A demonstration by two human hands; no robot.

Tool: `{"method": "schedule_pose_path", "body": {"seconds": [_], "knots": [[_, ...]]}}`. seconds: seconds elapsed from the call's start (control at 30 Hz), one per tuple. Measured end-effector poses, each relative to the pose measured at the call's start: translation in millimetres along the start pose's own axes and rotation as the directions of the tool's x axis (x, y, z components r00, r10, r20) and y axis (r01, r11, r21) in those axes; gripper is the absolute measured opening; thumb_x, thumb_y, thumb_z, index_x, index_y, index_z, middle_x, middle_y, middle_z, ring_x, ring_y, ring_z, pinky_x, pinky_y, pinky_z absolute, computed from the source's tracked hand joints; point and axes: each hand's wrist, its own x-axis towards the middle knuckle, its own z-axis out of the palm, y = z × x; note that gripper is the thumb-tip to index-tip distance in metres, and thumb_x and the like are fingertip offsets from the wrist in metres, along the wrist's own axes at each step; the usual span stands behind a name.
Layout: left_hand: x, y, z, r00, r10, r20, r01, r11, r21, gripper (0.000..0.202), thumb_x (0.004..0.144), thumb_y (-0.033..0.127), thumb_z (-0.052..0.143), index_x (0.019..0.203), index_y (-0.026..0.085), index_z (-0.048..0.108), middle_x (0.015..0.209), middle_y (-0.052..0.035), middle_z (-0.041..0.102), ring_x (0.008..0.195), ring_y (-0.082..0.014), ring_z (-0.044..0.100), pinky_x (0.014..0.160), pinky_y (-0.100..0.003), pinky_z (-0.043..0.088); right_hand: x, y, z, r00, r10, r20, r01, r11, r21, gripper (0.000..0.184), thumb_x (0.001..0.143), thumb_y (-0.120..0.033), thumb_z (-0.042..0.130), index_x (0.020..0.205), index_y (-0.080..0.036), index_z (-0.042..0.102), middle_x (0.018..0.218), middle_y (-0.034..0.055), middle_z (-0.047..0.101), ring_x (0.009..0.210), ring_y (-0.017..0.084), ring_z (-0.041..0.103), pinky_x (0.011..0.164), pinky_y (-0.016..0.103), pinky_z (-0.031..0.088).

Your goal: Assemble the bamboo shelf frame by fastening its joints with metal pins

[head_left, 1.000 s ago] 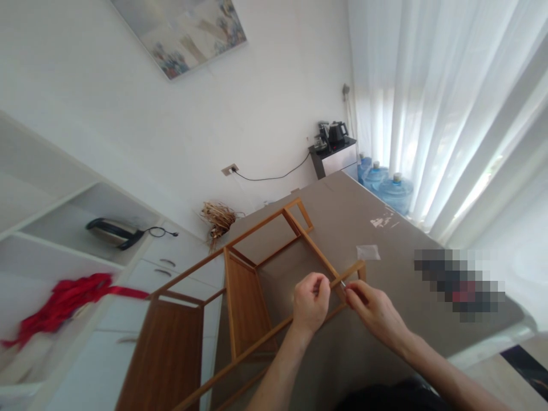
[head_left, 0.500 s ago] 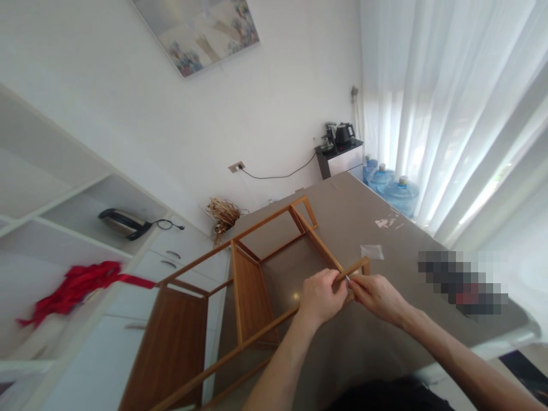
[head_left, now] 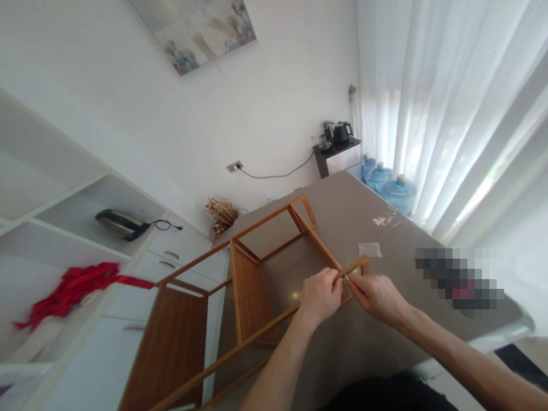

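A wooden rack [head_left: 261, 331] lies tipped over on a grey table [head_left: 394, 308], slim honey-brown rails running its length and two solid panels set crosswise — a mid-frame panel [head_left: 252, 288] in warm brown and a darker end panel [head_left: 166, 342] reaching past the tabletop's edge. A small, shiny metal piece [head_left: 346, 278], mostly hidden from view, sits against a short bar at the opposite end — the frame's near corner.

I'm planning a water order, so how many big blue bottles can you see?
3, lined up between the gray table and the curtain: nearest bottle, middle bottle, and farthest bottle beside the small cabinet. Others may be hidden behind the table.
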Motion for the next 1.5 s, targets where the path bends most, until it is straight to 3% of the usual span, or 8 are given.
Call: {"method": "schedule_pose_path", "body": {"seconds": [0.27, 0.37, 0.47, 0.77, 0.9, 1.1, 1.23, 1.5], "knots": [[-0.8, 1.7, 0.8, 1.000, 0.008, -0.014, -0.007, 0.999, 0.052, 0.026, 0.091, 0.033, 0.038, 0.081, 0.023, 0.060, 0.080, -0.0026, 0.062, 0.067, -0.0165, 0.057, 0.055, -0.026, 0.030, -2.0, 20.6, 6.4, 0.979, -0.204, -0.016, 0.204, 0.979, -0.009, 0.039, 0.095, -0.033, 0.028, 0.087, -0.016, 0.062, 0.074, 0.0069, 0.066, 0.067, 0.015, 0.060, 0.057, 0.024, 0.032], [-0.8, 3.2, -0.7, 1.000, 0.007, -0.011, -0.006, 0.998, 0.062, 0.027, 0.091, 0.033, 0.037, 0.082, 0.023, 0.061, 0.080, -0.0029, 0.062, 0.067, -0.0163, 0.056, 0.056, -0.026, 0.032, -1.5, 16.3, 5.2, 0.997, -0.032, 0.067, 0.017, 0.978, 0.210, 0.038, 0.093, -0.041, 0.033, 0.079, -0.018, 0.059, 0.067, 0.0040, 0.065, 0.061, 0.014, 0.059, 0.056, 0.023, 0.036], [-0.7, 4.0, -1.7, 1.000, 0.019, -0.006, -0.018, 0.997, 0.069, 0.028, 0.091, 0.032, 0.036, 0.082, 0.022, 0.061, 0.081, -0.0032, 0.062, 0.067, -0.0161, 0.056, 0.057, -0.026, 0.032, 0.7, 4.5, 3.9, 0.953, 0.133, 0.274, -0.271, 0.782, 0.562, 0.038, 0.092, -0.043, 0.030, 0.074, -0.018, 0.053, 0.063, 0.0015, 0.064, 0.053, 0.013, 0.059, 0.050, 0.021, 0.040], [1.1, 6.6, -6.1, 0.997, -0.012, 0.081, 0.001, 0.991, 0.135, 0.029, 0.093, 0.035, 0.033, 0.084, 0.022, 0.058, 0.088, -0.0015, 0.063, 0.075, -0.0145, 0.059, 0.059, -0.025, 0.035, -8.3, -13.5, 0.0, 0.894, 0.018, 0.448, -0.400, 0.486, 0.777, 0.034, 0.088, -0.048, 0.039, 0.073, -0.018, 0.048, 0.062, 0.0011, 0.064, 0.052, 0.012, 0.059, 0.049, 0.022, 0.044], [-2.5, 7.0, -9.4, 0.994, -0.050, 0.093, 0.034, 0.985, 0.169, 0.029, 0.093, 0.035, 0.034, 0.085, 0.021, 0.058, 0.089, -0.0023, 0.064, 0.079, -0.0158, 0.060, 0.063, -0.026, 0.038, -28.5, 5.0, 10.3, 0.904, 0.231, 0.361, -0.426, 0.574, 0.700, 0.038, 0.086, -0.050, 0.039, 0.071, -0.018, 0.052, 0.065, 0.0024, 0.065, 0.056, 0.014, 0.060, 0.052, 0.024, 0.045], [-17.0, 3.9, -5.3, 0.976, -0.196, 0.090, 0.167, 0.951, 0.259, 0.028, 0.091, 0.037, 0.036, 0.088, 0.020, 0.057, 0.085, -0.0047, 0.066, 0.076, -0.0209, 0.063, 0.064, -0.030, 0.042, -4.1, 12.5, -31.3, 0.923, 0.340, -0.182, -0.250, 0.887, 0.389, 0.033, 0.089, -0.045, 0.039, 0.096, -0.021, 0.061, 0.091, 0.0063, 0.069, 0.080, 0.019, 0.063, 0.070, 0.029, 0.046], [-20.5, 4.4, -1.9, 0.974, -0.215, 0.065, 0.188, 0.939, 0.286, 0.034, 0.092, 0.042, 0.032, 0.091, 0.020, 0.058, 0.081, -0.0063, 0.067, 0.074, -0.0238, 0.064, 0.064, -0.032, 0.043, 56.0, -25.9, -52.7, 0.990, 0.129, 0.062, -0.124, 0.989, -0.082, 0.027, 0.091, -0.035, 0.045, 0.106, -0.017, 0.060, 0.099, 0.0082, 0.065, 0.088, 0.021, 0.061, 0.074, 0.034, 0.048], [-23.3, 0.8, 0.8, 0.984, -0.173, 0.043, 0.156, 0.955, 0.253, 0.032, 0.091, 0.041, 0.035, 0.092, 0.020, 0.058, 0.082, -0.0064, 0.067, 0.074, -0.0227, 0.064, 0.064, -0.031, 0.043, 88.1, -61.4, -29.2, 0.988, -0.012, 0.155, 0.025, 0.996, -0.086, 0.033, 0.089, -0.033, 0.053, 0.117, -0.016, 0.054, 0.117, 0.0085, 0.056, 0.098, 0.020, 0.057, 0.082, 0.041, 0.050]]}}
